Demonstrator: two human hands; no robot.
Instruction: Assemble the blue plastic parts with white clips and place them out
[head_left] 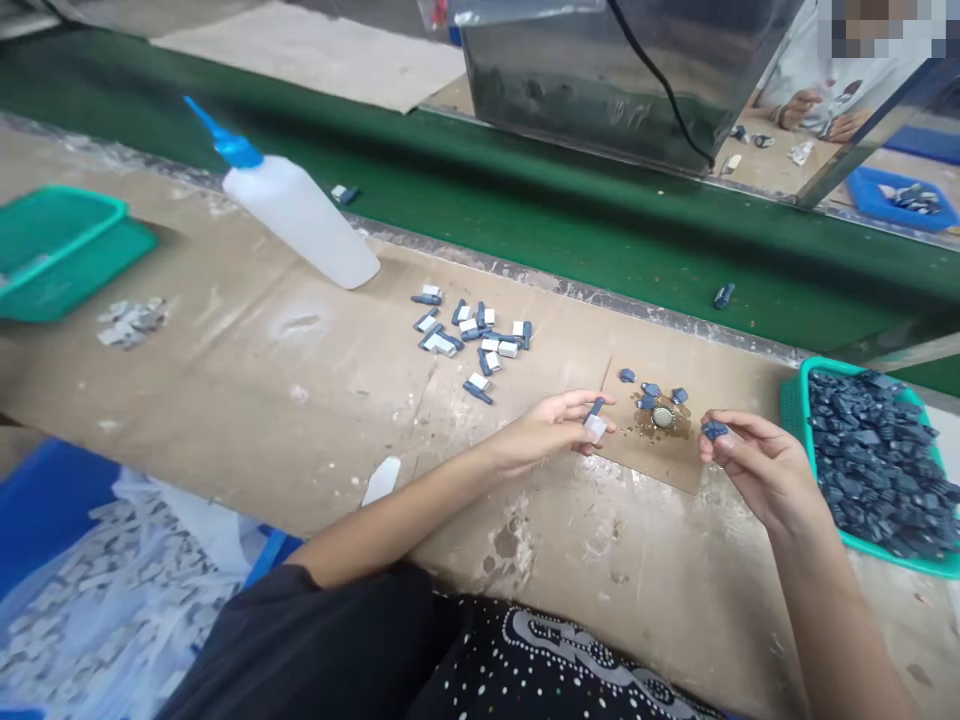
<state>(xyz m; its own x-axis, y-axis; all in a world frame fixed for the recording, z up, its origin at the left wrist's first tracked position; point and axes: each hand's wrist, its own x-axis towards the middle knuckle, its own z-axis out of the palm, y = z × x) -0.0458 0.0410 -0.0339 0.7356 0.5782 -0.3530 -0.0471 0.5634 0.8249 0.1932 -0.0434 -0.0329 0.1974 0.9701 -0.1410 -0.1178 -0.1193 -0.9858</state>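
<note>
My left hand is closed on a small part with a white block and a dark blue strip. Between the fingertips of my right hand is a small dark blue piece, partly covered by the thumb. Between the hands lies a brown cardboard square, wet in the middle. On it sits a small round dish with pale contents, and several loose dark blue pieces lie around it. Left of my left hand, several blue-and-white parts are scattered on the table.
A green basket heaped with dark blue pieces stands at right. A white squeeze bottle with a blue nozzle lies tilted at the back left. Another green basket is far left, above a blue bin of white pieces. Across the green channel, a person's hands show.
</note>
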